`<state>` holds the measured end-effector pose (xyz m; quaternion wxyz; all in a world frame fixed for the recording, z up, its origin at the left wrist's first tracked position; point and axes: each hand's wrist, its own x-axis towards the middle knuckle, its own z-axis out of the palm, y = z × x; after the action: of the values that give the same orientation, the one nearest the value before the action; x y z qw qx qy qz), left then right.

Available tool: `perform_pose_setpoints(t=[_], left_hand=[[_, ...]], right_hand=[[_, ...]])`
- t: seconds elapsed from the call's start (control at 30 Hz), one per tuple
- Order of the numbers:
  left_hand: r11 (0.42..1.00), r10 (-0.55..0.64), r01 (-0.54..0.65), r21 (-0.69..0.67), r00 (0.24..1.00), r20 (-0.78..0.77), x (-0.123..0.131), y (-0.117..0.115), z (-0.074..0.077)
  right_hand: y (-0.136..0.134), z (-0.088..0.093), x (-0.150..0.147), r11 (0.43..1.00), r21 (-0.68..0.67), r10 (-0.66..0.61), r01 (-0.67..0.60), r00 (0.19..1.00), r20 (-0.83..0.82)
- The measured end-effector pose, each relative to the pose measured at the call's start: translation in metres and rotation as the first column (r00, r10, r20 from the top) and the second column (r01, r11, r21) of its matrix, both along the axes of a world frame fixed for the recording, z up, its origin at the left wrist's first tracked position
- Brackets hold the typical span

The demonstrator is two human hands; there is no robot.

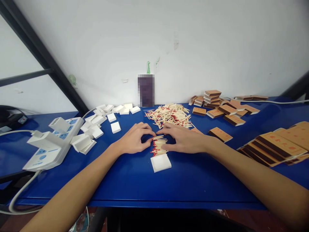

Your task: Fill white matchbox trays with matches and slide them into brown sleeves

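A row of red-tipped matchsticks (158, 146) lies on the blue table, their heads mostly to the left. My left hand (136, 138) is at the row's upper left, with thumb and index finger curled close together at the match heads. From the other side, my right hand (184, 138) has its index finger at the far edge of the row and its thumb on the right ends of the sticks. Just below the row sits a white matchbox tray (161, 163). A loose heap of matchsticks (172, 114) is spread beyond my hands.
Several white trays (116, 127) are scattered at left, beside a white power strip (55, 145) with plugs and cables. Orange-brown matchbox sleeves (212, 100) pile up at back right. Larger matchbox packs (277, 145) lie at right. A pixelated dark panel (146, 91) stands against the wall.
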<state>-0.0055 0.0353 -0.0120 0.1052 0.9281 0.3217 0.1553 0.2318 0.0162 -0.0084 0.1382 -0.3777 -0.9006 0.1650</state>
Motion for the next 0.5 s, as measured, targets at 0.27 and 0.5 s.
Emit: perform_pose_setpoints(t=[0.27,0.5], left_hand=[[1.000,-0.021,0.020,-0.017,0.998,-0.061,-0.0033,-0.0034,0.0085],[1.000,-0.027,0.027,-0.006,0.996,-0.083,-0.0044,-0.0019,0.0075]], right_hand=[[-0.0052,0.0068,0.0001,0.996,-0.084,0.043,-0.042,0.999,0.006],[-0.0061,-0.0025,-0.0022,0.999,-0.023,0.042,-0.043,0.999,-0.034]])
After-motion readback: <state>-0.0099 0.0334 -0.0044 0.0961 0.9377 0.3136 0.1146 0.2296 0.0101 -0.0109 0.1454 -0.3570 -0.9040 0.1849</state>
